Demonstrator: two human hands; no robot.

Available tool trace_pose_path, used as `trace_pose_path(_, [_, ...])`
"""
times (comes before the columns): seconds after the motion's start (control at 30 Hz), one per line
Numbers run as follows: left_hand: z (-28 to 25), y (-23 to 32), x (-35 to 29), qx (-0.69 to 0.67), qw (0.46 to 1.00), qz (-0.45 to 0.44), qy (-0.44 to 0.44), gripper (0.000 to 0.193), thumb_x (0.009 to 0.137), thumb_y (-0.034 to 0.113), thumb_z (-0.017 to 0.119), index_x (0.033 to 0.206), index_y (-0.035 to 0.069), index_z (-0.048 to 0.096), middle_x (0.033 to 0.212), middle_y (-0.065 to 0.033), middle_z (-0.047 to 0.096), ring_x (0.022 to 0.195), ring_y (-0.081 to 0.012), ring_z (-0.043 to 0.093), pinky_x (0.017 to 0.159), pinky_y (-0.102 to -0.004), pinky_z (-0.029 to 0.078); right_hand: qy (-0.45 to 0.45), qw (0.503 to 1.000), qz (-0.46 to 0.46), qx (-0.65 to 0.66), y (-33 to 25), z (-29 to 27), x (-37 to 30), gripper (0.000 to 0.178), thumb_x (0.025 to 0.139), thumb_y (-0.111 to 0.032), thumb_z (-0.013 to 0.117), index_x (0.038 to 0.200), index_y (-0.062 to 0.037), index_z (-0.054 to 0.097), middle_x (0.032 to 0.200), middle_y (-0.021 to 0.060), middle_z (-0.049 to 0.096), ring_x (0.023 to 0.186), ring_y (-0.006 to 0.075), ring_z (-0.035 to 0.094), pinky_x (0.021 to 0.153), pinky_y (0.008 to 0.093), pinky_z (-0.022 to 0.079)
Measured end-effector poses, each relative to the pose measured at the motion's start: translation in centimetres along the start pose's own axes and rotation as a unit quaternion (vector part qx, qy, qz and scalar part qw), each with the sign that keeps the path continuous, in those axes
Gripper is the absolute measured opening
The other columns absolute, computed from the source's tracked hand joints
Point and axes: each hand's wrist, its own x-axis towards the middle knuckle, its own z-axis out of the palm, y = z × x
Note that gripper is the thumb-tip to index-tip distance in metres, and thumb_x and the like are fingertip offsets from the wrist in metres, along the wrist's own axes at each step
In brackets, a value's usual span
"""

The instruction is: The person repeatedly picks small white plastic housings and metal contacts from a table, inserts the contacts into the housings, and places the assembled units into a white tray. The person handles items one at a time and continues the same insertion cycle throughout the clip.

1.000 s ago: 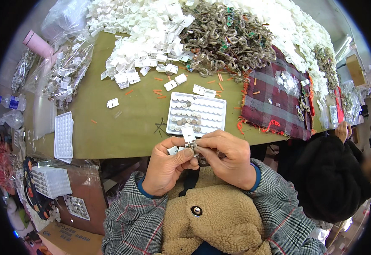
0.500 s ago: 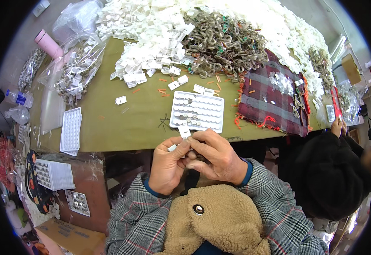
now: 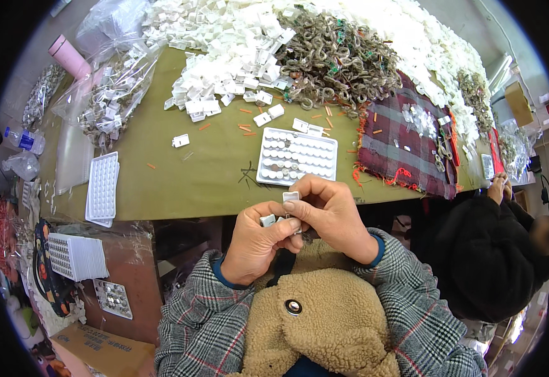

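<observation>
My left hand (image 3: 254, 242) and my right hand (image 3: 336, 217) meet just off the table's front edge. Between the right thumb and fingers is a small white plastic case (image 3: 291, 196), tilted so its hollow side shows. The left fingers are closed around a second white case (image 3: 267, 220) and pinch toward the first one. Other small parts between the fingertips are too hidden to name. Just beyond the hands lies a white tray (image 3: 335, 161) with rows of round cells, a few holding silver or dark discs.
A heap of white plastic cases (image 3: 224, 78) and a pile of coiled cords (image 3: 337, 56) cover the far table. Orange strips lie near them. Plaid cloth (image 3: 381, 141) is at right, stacked trays (image 3: 101, 188) at left. A person in black (image 3: 482, 257) sits to the right.
The white case at my fingertips has turned from its slotted flat face to its hollow side. My right hand has risen a little and its thumb now lies across the case.
</observation>
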Motion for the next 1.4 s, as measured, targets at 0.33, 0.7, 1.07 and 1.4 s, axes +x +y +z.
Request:
trace_pose_path(0.33, [-0.1,-1.0,1.0,-0.214,0.971,-0.043,-0.094,0.039,0.096,0.030,0.067,0.119,0.000,0.057,0.095,0.0020,0.061,0.061,0.0015,0.045,0.054,-0.0118,0.040,0.009,0.826,-0.479,-0.298,0.5,-1.9,-0.7,0.034,0.072,-0.006,0.082,0.103,0.0019,0.070,0.107,0.0141,0.064,0.085,0.0274,0.064,0.072,0.0358,0.053])
trace_pose_path(0.7, [3.5,-2.4,2.3,-0.095,0.988,-0.118,-0.018,0.022,0.103,0.029,0.056,0.102,0.007,0.056,0.081,0.0025,0.055,0.058,-0.0017,0.043,0.053,-0.0159,0.036,0.090,0.675,-0.624,-0.382,2.2,-6.4,-1.5,0.021,0.066,-0.012,0.065,0.076,-0.0032,0.049,0.082,0.0099,0.051,0.070,0.0241,0.051,0.064,0.0347,0.042])
trace_pose_path(1.07, [6.5,-3.8,5.0,-0.051,0.983,-0.121,-0.128,0.026,0.094,0.026,0.070,0.107,0.007,0.058,0.095,-0.0169,0.069,0.061,-0.0125,0.052,0.053,-0.0233,0.043,0.403,0.802,-0.301,-0.322,2.0,-21.1,-2.6,0.010,0.084,0.004,0.068,0.093,0.0039,0.068,0.088,0.0142,0.065,0.078,0.0293,0.066,0.070,0.0339,0.052])
trace_pose_path(1.4, [6.3,-3.3,5.1,0.004,0.978,-0.154,-0.139,0.019,0.098,0.019,0.064,0.107,0.003,0.057,0.097,-0.0186,0.070,0.069,-0.0180,0.065,0.054,-0.0270,0.053,0.391,0.779,-0.289,-0.396,1.7,-19.5,0.6,0.006,0.086,-0.007,0.066,0.086,-0.0026,0.069,0.086,0.0132,0.062,0.078,0.0332,0.065,0.070,0.0423,0.053])
